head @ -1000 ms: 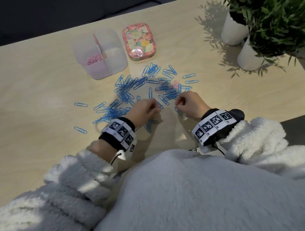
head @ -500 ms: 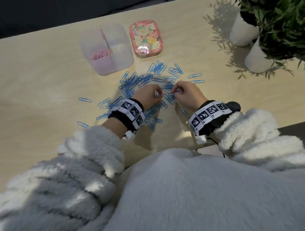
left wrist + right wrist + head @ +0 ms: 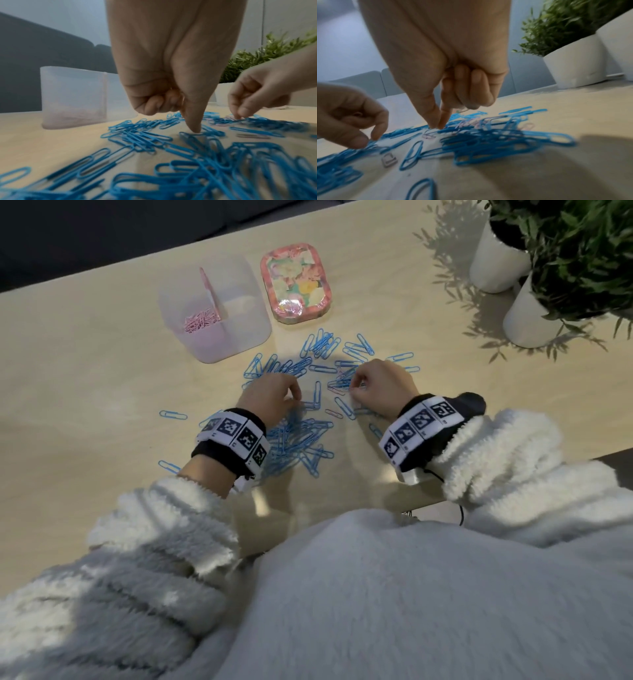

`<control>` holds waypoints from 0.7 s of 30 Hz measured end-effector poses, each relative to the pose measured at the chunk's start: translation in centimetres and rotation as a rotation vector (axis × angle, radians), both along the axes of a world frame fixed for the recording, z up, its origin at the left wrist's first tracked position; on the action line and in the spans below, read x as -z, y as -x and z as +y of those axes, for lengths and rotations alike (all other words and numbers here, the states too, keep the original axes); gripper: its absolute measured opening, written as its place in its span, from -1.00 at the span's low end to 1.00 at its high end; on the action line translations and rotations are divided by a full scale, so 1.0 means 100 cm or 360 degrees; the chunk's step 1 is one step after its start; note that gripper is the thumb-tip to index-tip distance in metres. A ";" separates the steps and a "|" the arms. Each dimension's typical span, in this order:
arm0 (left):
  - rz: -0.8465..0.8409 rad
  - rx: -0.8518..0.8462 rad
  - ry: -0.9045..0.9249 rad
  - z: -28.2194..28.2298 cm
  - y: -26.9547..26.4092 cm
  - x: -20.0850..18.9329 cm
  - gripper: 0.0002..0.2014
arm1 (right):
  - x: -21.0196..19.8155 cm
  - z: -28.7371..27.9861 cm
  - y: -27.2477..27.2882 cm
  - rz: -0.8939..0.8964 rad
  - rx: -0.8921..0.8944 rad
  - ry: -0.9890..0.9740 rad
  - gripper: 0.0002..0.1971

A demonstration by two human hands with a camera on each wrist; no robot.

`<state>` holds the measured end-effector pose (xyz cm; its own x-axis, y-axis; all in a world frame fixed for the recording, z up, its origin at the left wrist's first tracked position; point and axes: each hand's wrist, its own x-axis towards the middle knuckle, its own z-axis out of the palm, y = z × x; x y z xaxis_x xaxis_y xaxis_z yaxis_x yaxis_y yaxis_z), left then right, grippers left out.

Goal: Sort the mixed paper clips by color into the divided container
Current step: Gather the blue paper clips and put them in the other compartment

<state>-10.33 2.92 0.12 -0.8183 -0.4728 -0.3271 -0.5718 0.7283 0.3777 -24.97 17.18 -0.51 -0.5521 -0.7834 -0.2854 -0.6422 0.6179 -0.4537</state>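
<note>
Blue clips (image 3: pixel 294 436) near the divided container (image 3: pixel 219 313): my hands moved forward; right fingers (image 3: pixel 442 121) now pinching among pink ones, left fingers (image 3: pixel 192 121) curled, thumb pressing down.

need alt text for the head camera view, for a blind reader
Two hands, left hand and right hand, pick through blue paper clips scattered on a light wooden table. Behind them stand a clear divided container holding pink paper clips in one compartment, and a floral tin.
</note>
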 end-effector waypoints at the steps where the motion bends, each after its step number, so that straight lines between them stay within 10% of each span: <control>1: 0.0003 0.0009 0.0008 0.004 0.002 0.000 -0.87 | 0.002 -0.007 -0.001 0.0010 -0.0008 -0.0022 -0.82; 15: -0.0056 0.0350 -0.0053 0.035 0.018 0.016 -0.80 | 0.005 -0.006 0.013 -0.0582 0.0233 0.0204 -0.75; 21: 0.0405 -0.0435 -0.1010 0.019 0.032 0.007 -0.81 | 0.011 0.009 0.031 -0.1182 0.0895 0.0808 -0.72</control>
